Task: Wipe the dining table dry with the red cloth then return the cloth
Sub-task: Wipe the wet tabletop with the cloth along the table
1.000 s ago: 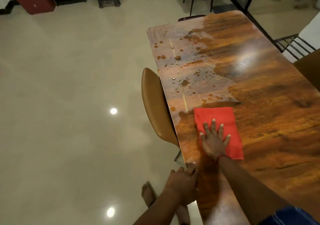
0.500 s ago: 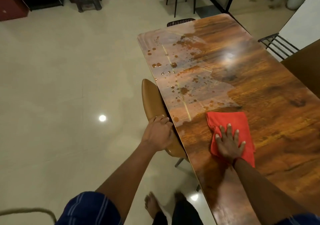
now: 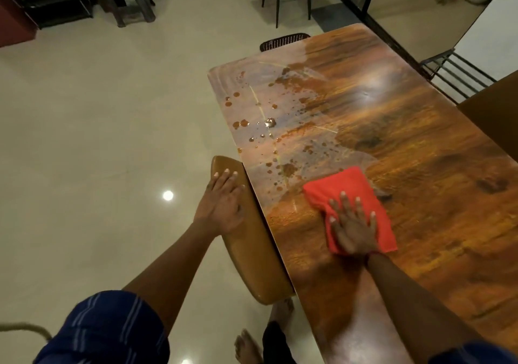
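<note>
Most of the wet patch lies ahead of you, toward the far left corner of the dining table (image 3: pixel 420 145), where droplets (image 3: pixel 269 122) and a dull film cover the wood. Keep the red cloth (image 3: pixel 350 204) flat and push it forward into that film in long, overlapping strokes, working from the chair-side edge across to the dry, glossy wood on the right. Press evenly through the palm, not just the fingertips, so the cloth does not bunch and skate over the water; its near left corner already looks a little gathered. Lift and refold it if it seems soaked.

Your right hand (image 3: pixel 351 227) lies palm down on the near half of the cloth, fingers spread and extended, the forearm running straight back toward you low over the tabletop. Your left hand (image 3: pixel 222 202) rests on the top of the tan chair back (image 3: pixel 252 251) just beside the table edge, fingers laid together and flat, gripping nothing; judging by the pose, it steadies you as you lean.
</note>
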